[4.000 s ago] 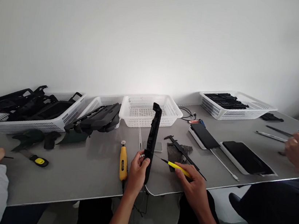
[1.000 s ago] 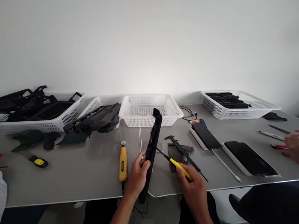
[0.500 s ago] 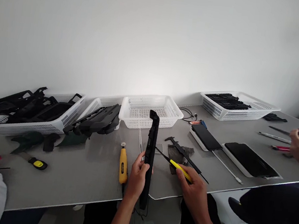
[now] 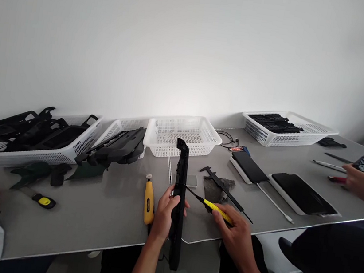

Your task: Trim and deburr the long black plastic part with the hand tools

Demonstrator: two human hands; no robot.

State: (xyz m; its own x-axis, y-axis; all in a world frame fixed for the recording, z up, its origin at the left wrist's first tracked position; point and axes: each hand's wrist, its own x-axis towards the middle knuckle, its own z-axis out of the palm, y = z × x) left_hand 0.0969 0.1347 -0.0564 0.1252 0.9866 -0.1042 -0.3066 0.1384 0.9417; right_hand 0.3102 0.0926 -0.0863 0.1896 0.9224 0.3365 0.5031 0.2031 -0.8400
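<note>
The person's left hand (image 4: 165, 210) is closed around a long, thin, black plastic piece with a bent top (image 4: 174, 238). The thumb lies on the near side, and parts of the fingers are hidden behind. The piece stands almost straight up, and its bottom end hangs past the front edge of the smooth grey table (image 4: 101, 215). Its little bumps are hard to see, black on black.

To the right of the piece, the right hand (image 4: 236, 228) is curled around a thin tool with a bright yellow handle and a dark, pointy shaft (image 4: 210, 205). The hand hides the handle's back end. The shaft reaches up to the side of the piece, but one cannot tell if the tip touches.

Just left of the piece lies a fat yellow plastic tool with a small round tip (image 4: 148, 203). Right of the piece, past the yellow handle, a black caliper (image 4: 224, 187) lies over a crumpled dark grey sheet (image 4: 208, 185); what the sheet is made of is hard to tell. Behind the piece is a small, flat, grey plate (image 4: 192, 181), partly covered. Farther back, the piece's top blocks a bit of a white plastic basket full of little holes (image 4: 163, 149).
</note>
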